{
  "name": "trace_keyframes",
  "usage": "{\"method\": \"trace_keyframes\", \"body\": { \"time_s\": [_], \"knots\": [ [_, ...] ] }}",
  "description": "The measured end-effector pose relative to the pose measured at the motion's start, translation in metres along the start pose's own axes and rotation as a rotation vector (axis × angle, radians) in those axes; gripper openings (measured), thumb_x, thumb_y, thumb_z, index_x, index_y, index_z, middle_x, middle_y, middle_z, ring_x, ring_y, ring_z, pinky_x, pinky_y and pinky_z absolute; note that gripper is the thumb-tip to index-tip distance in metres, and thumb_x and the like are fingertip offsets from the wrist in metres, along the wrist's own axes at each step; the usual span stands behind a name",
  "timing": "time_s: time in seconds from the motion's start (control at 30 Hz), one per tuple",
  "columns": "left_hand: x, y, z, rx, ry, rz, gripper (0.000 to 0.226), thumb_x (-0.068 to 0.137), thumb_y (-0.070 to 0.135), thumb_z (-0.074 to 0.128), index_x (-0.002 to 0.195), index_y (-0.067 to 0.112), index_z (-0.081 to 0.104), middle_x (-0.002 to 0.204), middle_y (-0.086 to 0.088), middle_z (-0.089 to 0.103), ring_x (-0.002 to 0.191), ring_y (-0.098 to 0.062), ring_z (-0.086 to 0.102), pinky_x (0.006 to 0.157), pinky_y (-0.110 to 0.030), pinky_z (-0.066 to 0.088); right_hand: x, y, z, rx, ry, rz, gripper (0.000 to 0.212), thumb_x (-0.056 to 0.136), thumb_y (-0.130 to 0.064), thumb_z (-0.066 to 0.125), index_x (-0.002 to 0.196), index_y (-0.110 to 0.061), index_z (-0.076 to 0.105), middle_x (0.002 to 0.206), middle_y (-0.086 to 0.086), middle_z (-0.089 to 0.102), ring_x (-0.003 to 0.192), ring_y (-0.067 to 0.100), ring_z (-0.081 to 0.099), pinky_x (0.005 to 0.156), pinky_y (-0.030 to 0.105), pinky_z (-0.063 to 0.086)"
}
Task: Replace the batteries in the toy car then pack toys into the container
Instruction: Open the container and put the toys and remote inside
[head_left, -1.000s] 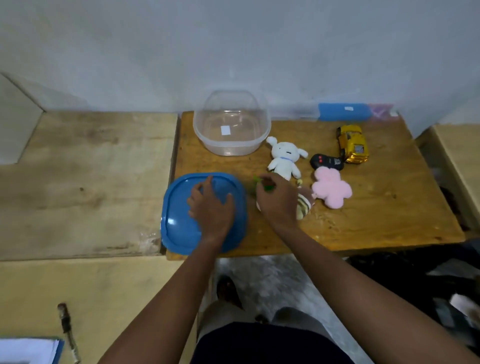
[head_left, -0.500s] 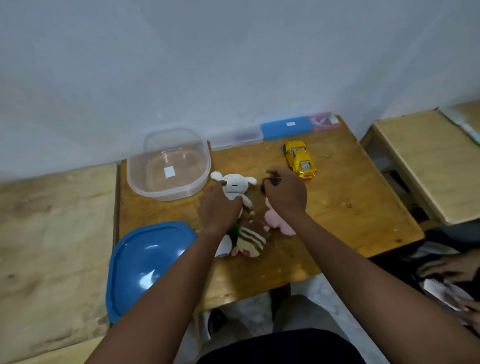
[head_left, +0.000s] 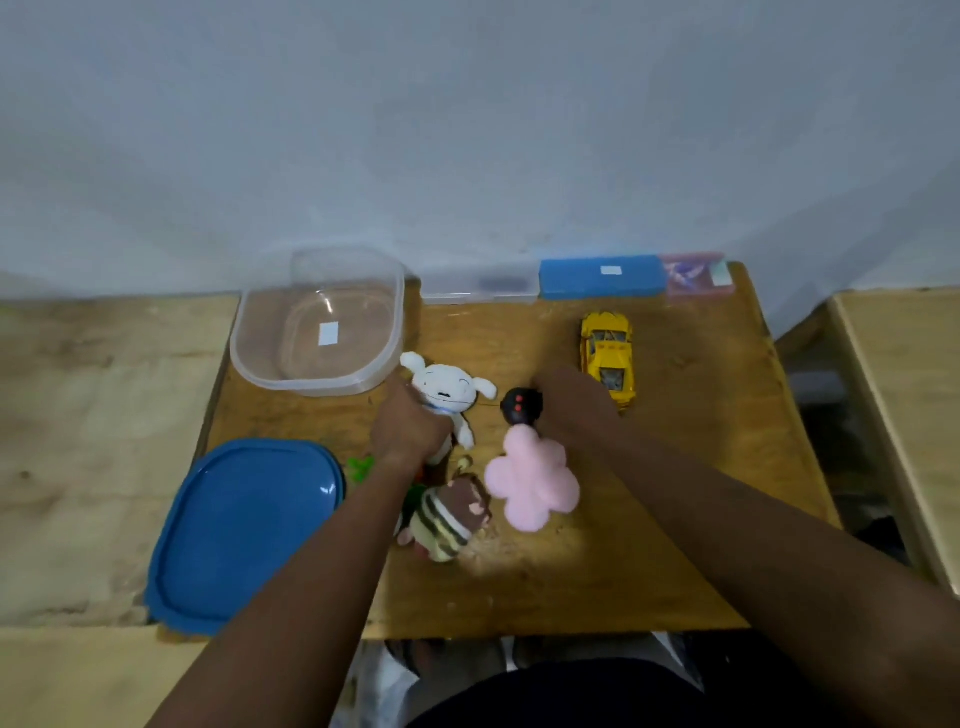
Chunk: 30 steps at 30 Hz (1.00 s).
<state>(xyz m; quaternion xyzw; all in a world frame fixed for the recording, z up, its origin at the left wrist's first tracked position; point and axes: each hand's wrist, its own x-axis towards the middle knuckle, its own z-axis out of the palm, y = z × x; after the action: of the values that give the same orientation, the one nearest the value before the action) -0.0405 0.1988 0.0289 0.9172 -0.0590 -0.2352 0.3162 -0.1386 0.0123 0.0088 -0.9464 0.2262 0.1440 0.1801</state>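
Left hand (head_left: 410, 431) fisted; right hand (head_left: 571, 402) curled, both arms extended.

A single head-worn wide-angle view is given, aimed forward and steeply down from above the near edge of the wooden table (head_left: 675, 519). The tabletop is framed in the centre at arm's reach, the wall (head_left: 467, 130) fills the upper half, and both forearms enter from the bottom.

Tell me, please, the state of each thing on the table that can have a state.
clear container: open, empty.
blue lid: off, flat on table.
yellow toy car: upright, untouched.
white plush: held by left hand.
black remote: touched by right hand.
pink plush: lying free.
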Motion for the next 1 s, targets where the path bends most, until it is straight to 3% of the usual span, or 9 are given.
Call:
{"method": "trace_keyframes", "body": {
  "time_s": [0.17, 0.27, 0.33, 0.43, 0.53, 0.7, 0.87, 1.0],
  "knots": [
    [-0.012, 0.007, -0.007, -0.049, 0.192, 0.114, 0.044, 0.073, 0.019, 0.082, 0.097, 0.014, 0.046, 0.087, 0.000, 0.056, 0.081, -0.021, 0.057, 0.057, -0.028, 0.037, -0.004, 0.004, -0.005, 0.367, 0.207, 0.007, 0.015, 0.071, -0.029, 0.063, 0.084, -0.027, 0.055, 0.072, -0.010, 0.055, 0.065, 0.011, 0.052, 0.055, 0.026, 0.033],
    [-0.018, 0.015, -0.018, -0.130, 0.326, 0.191, 0.049, 0.070, 0.022, 0.085, 0.087, 0.016, 0.040, 0.072, 0.007, 0.047, 0.061, -0.005, 0.043, 0.050, -0.027, 0.028, -0.004, -0.005, -0.021, 0.495, 0.349, -0.004, 0.034, 0.067, -0.030, 0.074, 0.098, -0.027, 0.059, 0.082, -0.013, 0.059, 0.073, 0.012, 0.055, 0.058, 0.029, 0.046],
    [-0.016, 0.018, -0.030, -0.195, 0.402, 0.225, 0.051, 0.068, 0.023, 0.086, 0.083, 0.018, 0.038, 0.069, 0.008, 0.044, 0.057, -0.003, 0.040, 0.050, -0.026, 0.029, 0.003, -0.018, -0.034, 0.531, 0.426, -0.043, 0.043, 0.062, -0.036, 0.078, 0.099, -0.026, 0.057, 0.085, -0.009, 0.063, 0.074, 0.015, 0.059, 0.059, 0.031, 0.051],
    [-0.006, 0.020, -0.054, -0.245, 0.518, 0.289, 0.049, 0.068, 0.023, 0.086, 0.080, 0.017, 0.039, 0.067, 0.010, 0.042, 0.058, -0.003, 0.040, 0.051, -0.025, 0.030, 0.022, -0.042, -0.053, 0.631, 0.485, -0.117, 0.046, 0.059, -0.041, 0.077, 0.091, -0.025, 0.049, 0.078, -0.005, 0.060, 0.067, 0.017, 0.056, 0.054, 0.030, 0.045],
    [0.011, 0.014, -0.082, -0.233, 0.585, 0.304, 0.046, 0.068, 0.024, 0.084, 0.078, 0.016, 0.041, 0.068, 0.008, 0.044, 0.060, -0.006, 0.040, 0.053, -0.029, 0.032, 0.040, -0.073, -0.069, 0.679, 0.395, -0.155, 0.048, 0.068, -0.036, 0.078, 0.098, -0.020, 0.044, 0.075, -0.005, 0.058, 0.068, 0.019, 0.057, 0.057, 0.032, 0.045],
    [0.053, -0.010, -0.133, -0.044, 0.490, 0.204, 0.034, 0.067, 0.025, 0.081, 0.076, 0.014, 0.050, 0.069, 0.003, 0.056, 0.066, -0.020, 0.053, 0.054, -0.031, 0.034, 0.080, -0.119, -0.081, 0.441, 0.346, -0.192, 0.040, 0.083, -0.025, 0.070, 0.109, -0.021, 0.039, 0.084, 0.000, 0.061, 0.073, 0.024, 0.060, 0.060, 0.034, 0.047],
    [0.103, -0.027, -0.162, 0.173, 0.280, 0.197, 0.023, 0.069, 0.024, 0.076, 0.074, 0.012, 0.057, 0.067, 0.005, 0.057, 0.068, -0.020, 0.053, 0.052, -0.026, 0.037, 0.116, -0.160, -0.081, 0.016, 0.481, -0.203, 0.034, 0.087, -0.013, 0.058, 0.109, -0.025, 0.037, 0.086, 0.000, 0.056, 0.067, 0.024, 0.057, 0.057, 0.039, 0.052],
    [0.145, -0.030, -0.166, 0.234, 0.134, 0.223, 0.025, 0.067, 0.022, 0.072, 0.068, 0.021, 0.048, 0.069, 0.004, 0.056, 0.070, -0.024, 0.056, 0.054, -0.028, 0.033, 0.150, -0.187, -0.071, -0.145, 0.457, -0.246, 0.039, 0.084, -0.016, 0.059, 0.118, -0.022, 0.041, 0.094, 0.003, 0.062, 0.090, 0.029, 0.053, 0.067, 0.036, 0.040]
  ]
}}
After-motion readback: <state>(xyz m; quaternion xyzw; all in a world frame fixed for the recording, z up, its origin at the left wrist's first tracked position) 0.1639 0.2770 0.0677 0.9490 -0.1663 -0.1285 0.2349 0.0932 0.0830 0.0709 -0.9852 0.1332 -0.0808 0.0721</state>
